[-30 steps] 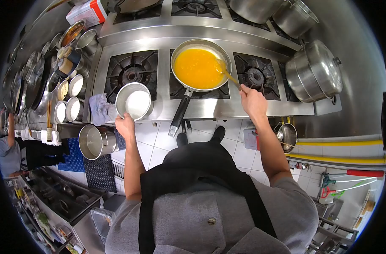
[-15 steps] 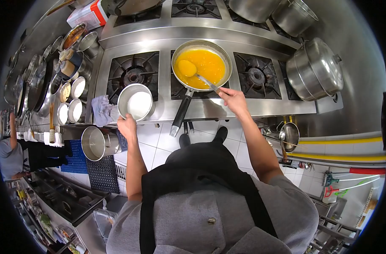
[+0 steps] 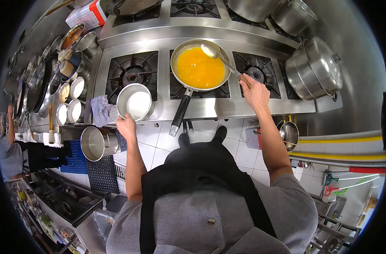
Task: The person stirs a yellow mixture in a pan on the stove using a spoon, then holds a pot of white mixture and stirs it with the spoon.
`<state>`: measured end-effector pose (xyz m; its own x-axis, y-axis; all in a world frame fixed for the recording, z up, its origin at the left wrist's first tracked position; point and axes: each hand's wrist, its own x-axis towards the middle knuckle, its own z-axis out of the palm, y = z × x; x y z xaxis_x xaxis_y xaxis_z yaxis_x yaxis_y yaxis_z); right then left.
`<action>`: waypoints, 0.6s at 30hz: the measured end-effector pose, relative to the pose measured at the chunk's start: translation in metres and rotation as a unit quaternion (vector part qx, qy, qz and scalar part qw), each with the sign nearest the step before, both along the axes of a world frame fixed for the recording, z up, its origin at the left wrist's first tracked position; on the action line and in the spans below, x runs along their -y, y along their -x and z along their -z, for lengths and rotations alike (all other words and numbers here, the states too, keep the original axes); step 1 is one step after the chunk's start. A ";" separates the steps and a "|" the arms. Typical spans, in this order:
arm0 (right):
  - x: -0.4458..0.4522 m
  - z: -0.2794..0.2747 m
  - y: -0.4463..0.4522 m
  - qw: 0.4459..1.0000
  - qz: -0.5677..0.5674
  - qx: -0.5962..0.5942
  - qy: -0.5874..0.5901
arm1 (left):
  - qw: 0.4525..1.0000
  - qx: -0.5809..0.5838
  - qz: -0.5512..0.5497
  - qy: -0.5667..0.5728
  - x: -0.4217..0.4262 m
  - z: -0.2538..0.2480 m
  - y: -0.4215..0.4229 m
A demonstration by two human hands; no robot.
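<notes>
My left hand (image 3: pixel 126 127) is closed on the near rim of a round metal pot (image 3: pixel 121 101) at the stove's front edge. Inside it lies a smooth white substance (image 3: pixel 138 104); whether powder or liquid, I cannot tell. My right hand (image 3: pixel 255 94) grips the wooden handle of a metal ladle (image 3: pixel 210 49). The ladle's shiny bowl is over the far right part of a frying pan (image 3: pixel 174 76). Bright yellow-orange liquid (image 3: pixel 200 70) covers the pan's bottom. The pan rests on the middle burner, and its black handle (image 3: pixel 182 109) points toward me, untouched.
A burner (image 3: pixel 133 75) lies behind the pot, another (image 3: pixel 256 73) right of the pan. A tall lidded pot (image 3: pixel 315 70) stands far right. Left are a crumpled cloth (image 3: pixel 102 111), white-filled containers (image 3: pixel 75 110) and a large pot (image 3: pixel 94 144) below. Another person (image 3: pixel 9 154) stands far left.
My right hand has moved right, and the ladle has come up out of the yellow liquid to the pan's far right side. My left hand and its pot have stayed nearly still.
</notes>
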<state>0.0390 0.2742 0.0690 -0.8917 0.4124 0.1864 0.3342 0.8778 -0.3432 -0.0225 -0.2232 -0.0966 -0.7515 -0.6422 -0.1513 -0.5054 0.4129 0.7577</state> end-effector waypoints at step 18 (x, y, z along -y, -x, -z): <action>0.050 0.039 0.036 0.977 0.006 0.104 0.184 | 1.000 -0.012 0.005 0.006 -0.005 -0.010 -0.003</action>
